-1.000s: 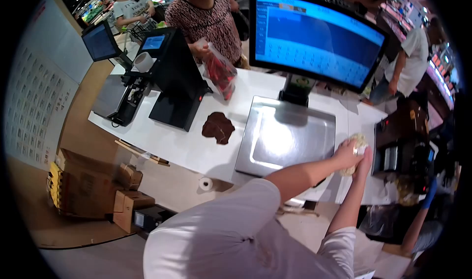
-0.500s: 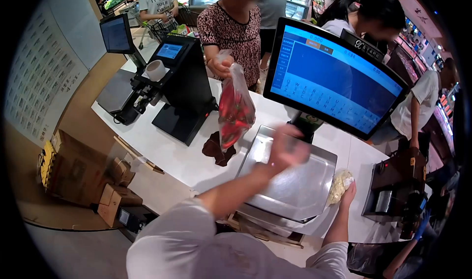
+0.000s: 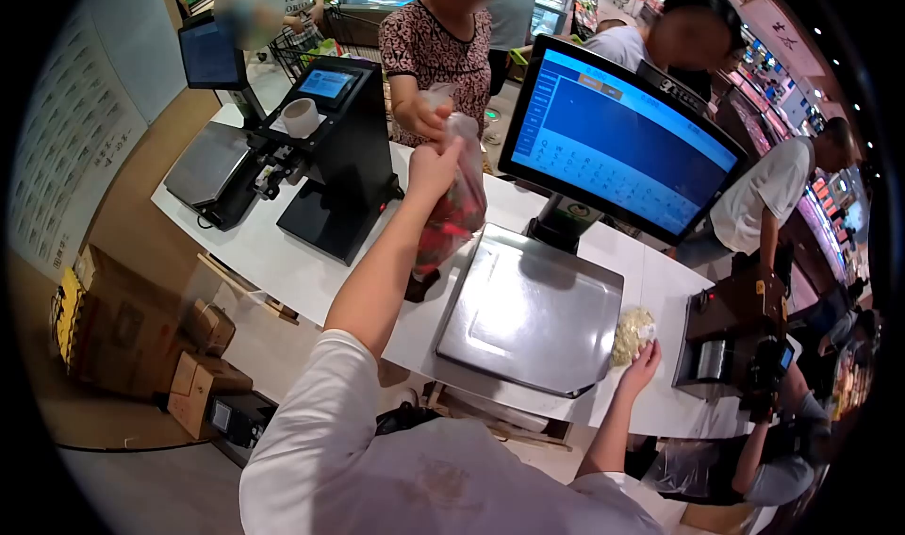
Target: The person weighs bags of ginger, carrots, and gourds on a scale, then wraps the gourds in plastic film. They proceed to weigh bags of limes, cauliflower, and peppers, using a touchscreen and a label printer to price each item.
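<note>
My left hand reaches across the counter, fingers closed round the upper part of a clear plastic bag with red items inside; their kind is blurred. A customer's hand is at the bag's top too, just beyond mine. The bag hangs by the left edge of a steel weighing scale, whose plate carries nothing. To the right of the scale, my right hand grips the near edge of a clear bag of pale yellow pieces that lies on the counter.
A large touchscreen stands behind the scale. On the left are a black machine with a label roll and a second scale. A dark printer-like device sits at the right. Several people stand around the counter.
My left hand has moved from above the scale, forward and left, and taken hold of the bag of red items. My right hand stays at the pale yellow bag.
</note>
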Demonstrator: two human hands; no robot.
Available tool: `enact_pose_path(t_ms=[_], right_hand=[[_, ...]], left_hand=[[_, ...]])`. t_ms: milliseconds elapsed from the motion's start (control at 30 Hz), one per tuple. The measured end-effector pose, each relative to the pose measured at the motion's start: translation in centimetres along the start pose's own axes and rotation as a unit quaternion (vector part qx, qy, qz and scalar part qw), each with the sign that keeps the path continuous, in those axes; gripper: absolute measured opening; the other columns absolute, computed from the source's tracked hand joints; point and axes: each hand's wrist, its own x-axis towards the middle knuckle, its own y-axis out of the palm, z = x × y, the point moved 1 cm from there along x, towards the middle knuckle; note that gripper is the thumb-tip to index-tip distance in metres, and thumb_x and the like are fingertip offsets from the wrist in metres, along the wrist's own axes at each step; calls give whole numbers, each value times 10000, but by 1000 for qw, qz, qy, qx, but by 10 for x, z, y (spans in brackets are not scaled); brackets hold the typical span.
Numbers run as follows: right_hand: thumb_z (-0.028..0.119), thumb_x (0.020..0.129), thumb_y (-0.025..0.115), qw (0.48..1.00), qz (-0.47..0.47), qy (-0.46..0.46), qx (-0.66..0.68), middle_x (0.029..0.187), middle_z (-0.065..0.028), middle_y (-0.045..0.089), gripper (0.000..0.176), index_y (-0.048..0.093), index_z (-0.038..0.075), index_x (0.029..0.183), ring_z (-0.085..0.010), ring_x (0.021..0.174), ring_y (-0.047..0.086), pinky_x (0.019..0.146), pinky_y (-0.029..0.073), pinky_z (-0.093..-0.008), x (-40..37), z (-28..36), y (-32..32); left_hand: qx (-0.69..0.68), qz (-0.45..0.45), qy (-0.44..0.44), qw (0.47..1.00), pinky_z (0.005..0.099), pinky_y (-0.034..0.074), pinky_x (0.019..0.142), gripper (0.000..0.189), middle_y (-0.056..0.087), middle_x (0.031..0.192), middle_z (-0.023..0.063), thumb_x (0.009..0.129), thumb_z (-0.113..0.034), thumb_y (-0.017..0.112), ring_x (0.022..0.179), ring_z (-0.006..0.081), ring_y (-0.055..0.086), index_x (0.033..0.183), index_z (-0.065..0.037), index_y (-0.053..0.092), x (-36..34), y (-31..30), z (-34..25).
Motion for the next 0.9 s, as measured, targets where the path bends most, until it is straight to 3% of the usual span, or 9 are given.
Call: enact_pose_path(t_ms=[100, 200, 233, 400, 500, 633, 700, 767, 900], right_hand=[[326, 1001, 445, 998, 30, 7, 53, 1246, -84, 554, 398, 471, 69, 1304, -195, 1091, 558, 889, 436, -338, -23, 35, 7], [261, 1008, 432, 996, 48, -17, 77, 1212, -105, 568, 355, 492, 34, 1275, -199, 1080, 569, 872, 465, -319, -36, 57, -1], [254, 1004, 443, 994, 45, -18, 103, 1192, -115, 577, 356, 496, 18, 1266, -201, 1057, 582, 864, 475, -314, -37, 56, -5], [256, 995, 469, 993, 17, 24, 112, 1084, -89, 624, 325, 549, 26, 1211, -161, 962, 605, 777, 478, -278, -44, 63, -26], [222, 986, 491, 992, 16, 33, 123, 994, -50, 648, 272, 595, 24, 1142, -121, 887, 616, 728, 485, -251, -48, 63, -32], [211, 982, 495, 994, 7, 20, 108, 945, -45, 659, 248, 635, 22, 1060, -114, 878, 615, 714, 484, -248, -46, 69, -36], [182, 975, 504, 993, 21, -12, 114, 939, -49, 658, 223, 641, 18, 1039, -119, 876, 613, 730, 484, -254, -42, 84, -36], [163, 970, 512, 992, 37, -61, 106, 943, -51, 655, 205, 641, 16, 1031, -121, 873, 611, 738, 483, -256, -34, 113, -35], [51, 900, 569, 942, 76, -328, -2, 939, -101, 650, 112, 647, 7, 967, -173, 860, 615, 738, 483, -273, -10, 214, -17]], left_hand=[[59, -51, 15, 997, 367, 479, 667, 418, 660, 738, 194, 904, -343, 579, 689, 270, 653, 757, 36, 676, -21, -13, -27], [-52, -39, 233, 970, 346, 478, 679, 317, 669, 753, 151, 957, -200, 521, 704, 247, 652, 767, 5, 669, -60, -14, -70], [-35, 5, 227, 973, 354, 479, 688, 255, 670, 793, 157, 951, -169, 526, 733, 262, 652, 820, 6, 660, -71, -13, -77], [-18, 2, 356, 934, 421, 472, 760, 155, 656, 898, 157, 862, -23, 515, 841, 368, 606, 920, -13, 659, -129, 28, -100], [37, 75, 519, 851, 455, 455, 711, 149, 641, 864, 139, 765, -19, 561, 766, 347, 588, 877, -34, 658, -163, 71, -85], [155, 198, 489, 835, 413, 398, 673, 105, 570, 801, 86, 636, -118, 623, 782, 279, 535, 731, -86, 590, -214, 135, -74], [192, 252, 478, 819, 393, 409, 736, 202, 564, 833, 89, 702, -178, 681, 851, 273, 523, 855, -64, 614, -224, 153, -83], [217, 266, 468, 814, 386, 406, 742, 230, 570, 830, 76, 678, -225, 705, 867, 258, 533, 812, -77, 592, -231, 162, -89], [204, 257, 456, 827, 396, 409, 761, 330, 575, 872, 77, 646, -275, 766, 888, 263, 537, 830, -71, 583, -234, 153, -99]])
